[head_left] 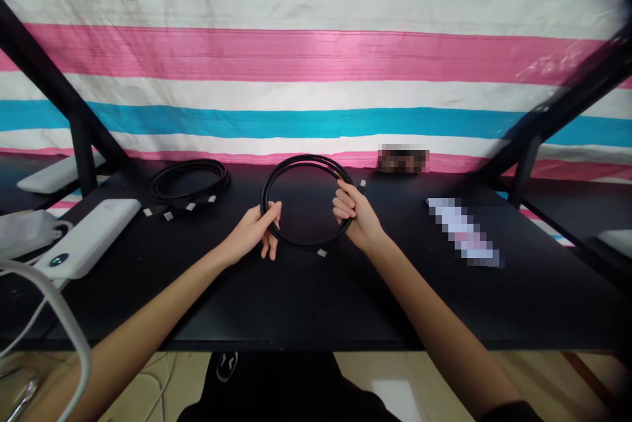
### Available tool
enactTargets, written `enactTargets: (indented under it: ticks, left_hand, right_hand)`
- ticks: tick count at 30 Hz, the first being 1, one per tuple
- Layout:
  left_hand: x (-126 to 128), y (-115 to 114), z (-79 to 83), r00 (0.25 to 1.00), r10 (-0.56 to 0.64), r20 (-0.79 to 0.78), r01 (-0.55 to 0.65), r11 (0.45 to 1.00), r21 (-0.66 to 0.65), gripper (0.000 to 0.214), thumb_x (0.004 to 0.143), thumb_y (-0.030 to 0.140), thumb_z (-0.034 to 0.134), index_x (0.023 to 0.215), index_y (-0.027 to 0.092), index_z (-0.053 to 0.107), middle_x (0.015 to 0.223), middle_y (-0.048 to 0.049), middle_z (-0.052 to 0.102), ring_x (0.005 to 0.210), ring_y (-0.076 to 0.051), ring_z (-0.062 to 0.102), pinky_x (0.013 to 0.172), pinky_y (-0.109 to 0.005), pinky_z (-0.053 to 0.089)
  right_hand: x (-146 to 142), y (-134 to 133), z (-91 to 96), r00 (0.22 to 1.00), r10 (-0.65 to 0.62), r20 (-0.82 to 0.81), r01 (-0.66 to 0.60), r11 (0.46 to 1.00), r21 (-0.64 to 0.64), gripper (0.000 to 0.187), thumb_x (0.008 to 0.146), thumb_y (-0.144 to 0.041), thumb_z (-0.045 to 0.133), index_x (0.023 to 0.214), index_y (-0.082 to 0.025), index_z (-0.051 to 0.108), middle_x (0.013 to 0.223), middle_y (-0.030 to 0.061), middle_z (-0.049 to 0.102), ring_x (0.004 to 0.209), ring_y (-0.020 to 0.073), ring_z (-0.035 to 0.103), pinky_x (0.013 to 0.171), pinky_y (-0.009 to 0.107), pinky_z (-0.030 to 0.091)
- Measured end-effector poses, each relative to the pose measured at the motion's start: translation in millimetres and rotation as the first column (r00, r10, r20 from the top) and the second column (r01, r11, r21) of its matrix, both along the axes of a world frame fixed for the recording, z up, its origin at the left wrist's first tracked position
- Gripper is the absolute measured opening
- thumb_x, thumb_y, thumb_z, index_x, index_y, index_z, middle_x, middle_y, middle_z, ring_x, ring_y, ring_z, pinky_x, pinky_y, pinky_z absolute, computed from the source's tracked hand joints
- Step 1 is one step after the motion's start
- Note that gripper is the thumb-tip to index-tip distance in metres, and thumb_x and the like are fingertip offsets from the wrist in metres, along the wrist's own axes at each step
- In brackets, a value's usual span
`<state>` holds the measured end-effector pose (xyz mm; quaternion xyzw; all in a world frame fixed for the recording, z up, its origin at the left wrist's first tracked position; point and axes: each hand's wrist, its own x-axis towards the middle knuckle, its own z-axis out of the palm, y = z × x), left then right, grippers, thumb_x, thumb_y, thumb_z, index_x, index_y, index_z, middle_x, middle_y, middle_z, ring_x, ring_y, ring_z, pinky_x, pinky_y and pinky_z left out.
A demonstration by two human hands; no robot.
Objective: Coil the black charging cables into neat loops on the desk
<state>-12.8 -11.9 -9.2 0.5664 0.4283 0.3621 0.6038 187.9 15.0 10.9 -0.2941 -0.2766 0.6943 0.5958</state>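
Between my two hands a black cable [306, 158] is wound into a round coil of several loops, raised above the black table. My left hand [261, 228] pinches the coil's left side between thumb and fingers. On the right side, the fingers of my right hand [356, 211] are wrapped round the loops. A connector with a pale tip [363, 184] sticks out just beyond my right hand. Below the coil a small whitish piece [322, 253] shows; whether it is the cable's other end I cannot tell.
Other coiled black cables [190, 197] with pale-tipped plugs lie at the back left. A white power bank [93, 237] and a white cord [64, 316] are on the left. A blurred flat item [464, 231] lies right on the black table [296, 310]. Striped sheeting [316, 53] hangs behind.
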Motion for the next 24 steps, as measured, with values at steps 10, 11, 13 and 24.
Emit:
enactTargets:
  ticks: [10, 11, 13, 24]
  left_hand:
    - [-13.2, 8.4, 9.7, 0.957, 0.247, 0.154, -0.236, 0.968, -0.084, 0.048, 0.084, 0.053, 0.048, 0.054, 0.020, 0.030, 0.034, 0.0098, 0.028, 0.026, -0.008, 0.044, 0.027, -0.016, 0.022]
    - [-14.6, 9.7, 9.8, 0.961, 0.234, 0.146, -0.221, 0.970, -0.102, 0.050, 0.084, 0.055, 0.047, 0.053, 0.020, 0.029, 0.034, 0.0097, 0.026, 0.026, -0.008, 0.043, 0.027, -0.016, 0.022]
    - [-16.6, 11.5, 9.4, 0.971, 0.206, 0.120, -0.190, 0.973, -0.131, 0.053, 0.083, 0.058, 0.045, 0.051, 0.020, 0.027, 0.035, 0.0091, 0.024, 0.027, -0.008, 0.042, 0.028, -0.017, 0.022]
    - [-12.8, 2.4, 10.3, 0.994, -0.090, -0.056, 0.082, 0.989, -0.126, 0.056, 0.086, 0.054, 0.043, 0.045, 0.020, 0.026, 0.037, 0.0067, 0.029, 0.033, -0.009, 0.047, 0.042, -0.021, 0.032]
  right_hand:
    - [6.8, 2.5, -1.0, 0.965, 0.131, 0.227, -0.103, 0.986, -0.131, 0.019, 0.077, -0.030, 0.052, 0.088, -0.016, 0.059, 0.062, -0.0003, 0.064, 0.048, 0.0124, 0.058, 0.054, 0.028, 0.054]
    - [9.2, 3.0, 0.4, 0.962, 0.164, 0.217, -0.133, 0.980, -0.151, 0.023, 0.079, -0.032, 0.048, 0.090, -0.016, 0.060, 0.063, 0.0009, 0.064, 0.048, 0.0133, 0.060, 0.054, 0.029, 0.054]
    - [14.0, 4.4, 2.2, 0.944, 0.226, 0.239, -0.192, 0.969, -0.156, 0.030, 0.082, -0.037, 0.042, 0.092, -0.015, 0.060, 0.060, 0.0021, 0.064, 0.048, 0.0148, 0.061, 0.053, 0.029, 0.053]
    - [5.9, -0.4, -14.7, 0.579, 0.085, 0.811, -0.291, 0.950, 0.108, 0.051, 0.077, -0.034, 0.064, 0.123, -0.019, 0.051, 0.071, -0.0008, 0.061, 0.041, 0.0095, 0.055, 0.038, 0.023, 0.047]
